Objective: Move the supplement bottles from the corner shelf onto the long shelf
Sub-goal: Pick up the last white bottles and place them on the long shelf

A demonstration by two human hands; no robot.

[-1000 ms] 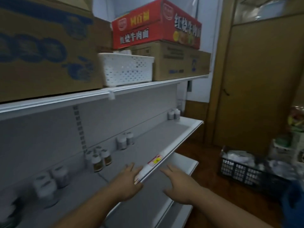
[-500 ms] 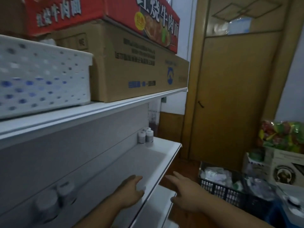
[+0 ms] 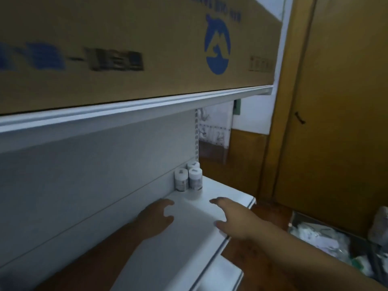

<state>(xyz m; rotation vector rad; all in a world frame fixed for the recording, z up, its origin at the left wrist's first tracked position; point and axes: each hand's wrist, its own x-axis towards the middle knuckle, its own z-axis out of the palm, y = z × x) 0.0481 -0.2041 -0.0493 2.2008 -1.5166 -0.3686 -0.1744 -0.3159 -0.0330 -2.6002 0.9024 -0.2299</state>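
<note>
Three bottles (image 3: 190,177) stand bunched at the far end of the shelf (image 3: 226,194), tight against the back panel (image 3: 84,175) by the slotted upright: two in front touching, one behind and half hidden. Both hands are over the shelf, short of them. Left hand (image 3: 156,216): grip apart, fingers curled, holding nothing. Right hand (image 3: 233,217): grip apart, fingers stretched toward the bottles, also holding nothing.

Risks, as I read it:
- The bottles touch. Closing on one front bottle will likely nudge its neighbour, and it could tip or roll.
- They sit near the shelf's open end and there's floor below. A knocked bottle could go off the side or over the front lip.
- The rear bottle is boxed in by the front pair and the panel. Going for it first means reaching over and probably toppling the front two, so take the front ones first.
- The upper shelf (image 3: 136,108) hangs low, so a hand lifting high could hit it.
- The light is dim and the frame blurred, so it's easy to misjudge the reach.

Writing:
- Bottle labels are too small and blurred to read. Caps are white with a dark mark on top.
- The carton (image 3: 126,49) above has a blue round logo with a white peak shape. Its blue and dark printed text is smeared and illegible.
- Nothing else is readable.
</note>
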